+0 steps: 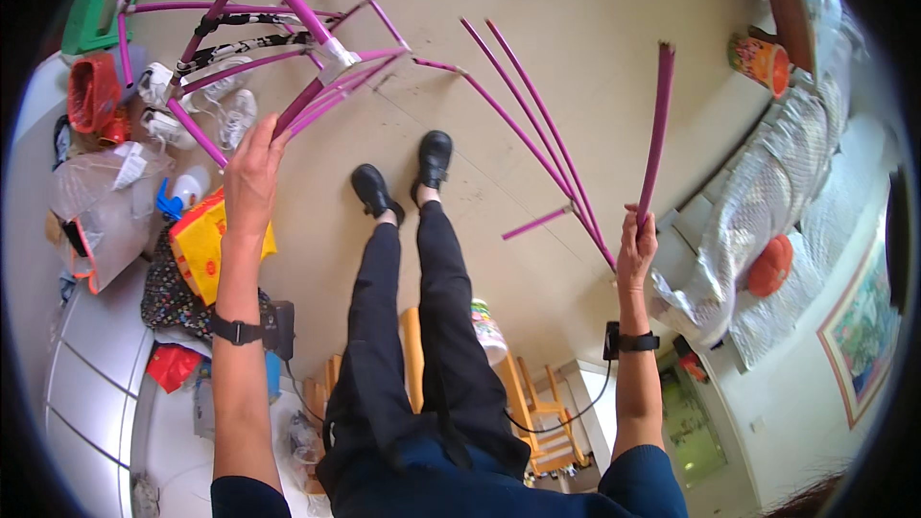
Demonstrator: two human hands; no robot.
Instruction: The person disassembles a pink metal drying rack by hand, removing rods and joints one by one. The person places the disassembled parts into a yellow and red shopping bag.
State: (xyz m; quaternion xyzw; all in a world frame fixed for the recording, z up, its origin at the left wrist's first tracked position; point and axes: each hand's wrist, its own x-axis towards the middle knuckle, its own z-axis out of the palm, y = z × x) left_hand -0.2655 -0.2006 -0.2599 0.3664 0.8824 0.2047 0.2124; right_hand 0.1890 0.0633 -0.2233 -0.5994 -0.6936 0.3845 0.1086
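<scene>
Navy sleeve (645, 482), purple pole (658, 125), tiled floor (576, 0)

We hold with our left hand (254, 173) one bar of a purple tube frame (297, 2), which stands tilted, with pale connectors at its corners and black-and-white strips around some bars. In our right hand (637, 249) we grip a loose purple tube (657, 134) near its lower end, almost upright. Between them we see thin purple tubes (573, 190) converging toward this hand, and one short crosswise piece (535, 223).
</scene>
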